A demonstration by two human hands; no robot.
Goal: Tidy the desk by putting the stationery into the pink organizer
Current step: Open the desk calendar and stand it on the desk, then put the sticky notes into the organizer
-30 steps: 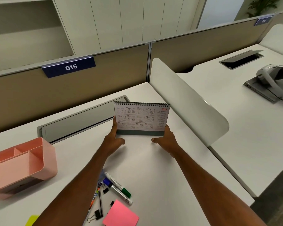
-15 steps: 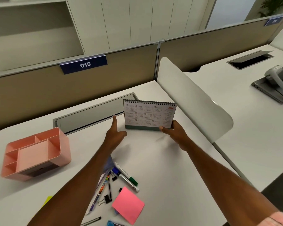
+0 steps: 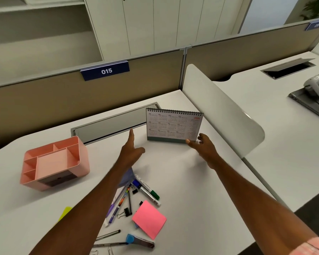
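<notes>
The pink organizer point(image 3: 63, 173) stands at the left of the white desk point(image 3: 191, 190), its compartments holding nothing I can see. A spiral desk calendar point(image 3: 173, 126) stands upright at the back centre. My left hand point(image 3: 131, 153) hovers open just left of it, fingers spread, apart from it. My right hand point(image 3: 203, 148) is open at the calendar's lower right corner, fingertips touching or nearly touching its base. Near me lie markers point(image 3: 147, 190), pens point(image 3: 120, 201), binder clips point(image 3: 125, 212) and a pink sticky pad point(image 3: 149, 219).
A grey cable tray lid point(image 3: 110, 127) runs along the back of the desk. A white divider panel point(image 3: 219, 111) bounds the right side. A yellow-green sticky note point(image 3: 65, 212) and a blue-handled tool point(image 3: 138, 241) lie near the front edge. A laptop point(image 3: 309, 100) sits on the neighbouring desk.
Both hands held the calendar a second ago. It now stands on the desk; my left hand has let go and pulled left, and my right hand has loosened at its corner.
</notes>
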